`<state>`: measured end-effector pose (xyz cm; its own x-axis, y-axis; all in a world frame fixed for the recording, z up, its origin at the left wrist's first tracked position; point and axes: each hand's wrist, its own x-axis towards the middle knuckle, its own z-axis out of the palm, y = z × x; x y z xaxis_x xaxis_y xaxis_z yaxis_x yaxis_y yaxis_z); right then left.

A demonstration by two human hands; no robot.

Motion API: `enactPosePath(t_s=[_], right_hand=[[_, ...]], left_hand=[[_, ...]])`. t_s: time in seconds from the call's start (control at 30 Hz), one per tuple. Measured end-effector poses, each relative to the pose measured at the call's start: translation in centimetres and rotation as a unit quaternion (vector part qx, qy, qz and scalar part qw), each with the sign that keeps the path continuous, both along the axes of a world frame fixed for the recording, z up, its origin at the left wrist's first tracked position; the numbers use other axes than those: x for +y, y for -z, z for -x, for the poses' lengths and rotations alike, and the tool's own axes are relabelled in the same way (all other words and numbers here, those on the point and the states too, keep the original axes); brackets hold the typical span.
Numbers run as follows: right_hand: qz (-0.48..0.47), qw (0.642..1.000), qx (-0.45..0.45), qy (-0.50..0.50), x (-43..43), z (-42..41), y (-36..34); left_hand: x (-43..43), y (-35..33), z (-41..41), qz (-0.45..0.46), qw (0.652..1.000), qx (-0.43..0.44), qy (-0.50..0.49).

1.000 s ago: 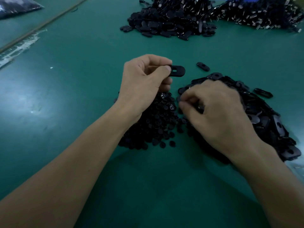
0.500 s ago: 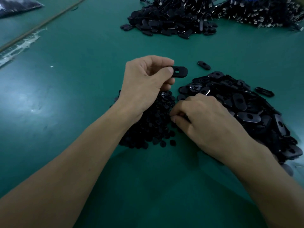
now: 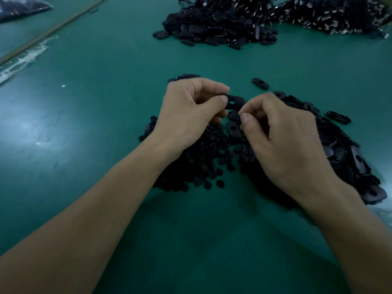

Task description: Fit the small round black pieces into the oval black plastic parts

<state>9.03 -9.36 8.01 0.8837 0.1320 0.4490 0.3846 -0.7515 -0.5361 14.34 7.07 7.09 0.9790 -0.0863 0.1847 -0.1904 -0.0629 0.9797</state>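
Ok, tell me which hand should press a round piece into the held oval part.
Right. The left hand grips the oval part, hole showing, so it's busy. The right hand has pinched fingertips just beside it; any round piece in them is hidden.

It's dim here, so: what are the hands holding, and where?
Left hand pinches the oval part by its left end; right hand: pinched fingers, contents hidden.

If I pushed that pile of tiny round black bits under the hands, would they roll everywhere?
Probably some would. The small round pieces lie loose in a heap, and a few strays sit apart at its near edge, so a push would likely scatter them. The green table looks smooth, so they might slide too.
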Motion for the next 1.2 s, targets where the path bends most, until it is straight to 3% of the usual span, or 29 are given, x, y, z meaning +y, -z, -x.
enactPosePath(t_s=[0.33, 0.7, 1.2], right_hand=[[-0.131, 0.990, -0.044, 0.031, -0.2, -0.2, 0.2], [-0.172, 0.985, 0.000, 0.019, -0.8, -1.0, 0.4], [-0.167, 0.985, -0.024, 0.023, -0.5, -0.6, -0.2]], left_hand=[[-0.2, -0.1, 0.3, -0.030, 0.999, -0.036, 0.018], [-0.3, -0.4, 0.7, -0.014, 0.997, -0.046, 0.052], [-0.7, 0.0, 0.9, -0.041, 0.994, -0.087, 0.044]])
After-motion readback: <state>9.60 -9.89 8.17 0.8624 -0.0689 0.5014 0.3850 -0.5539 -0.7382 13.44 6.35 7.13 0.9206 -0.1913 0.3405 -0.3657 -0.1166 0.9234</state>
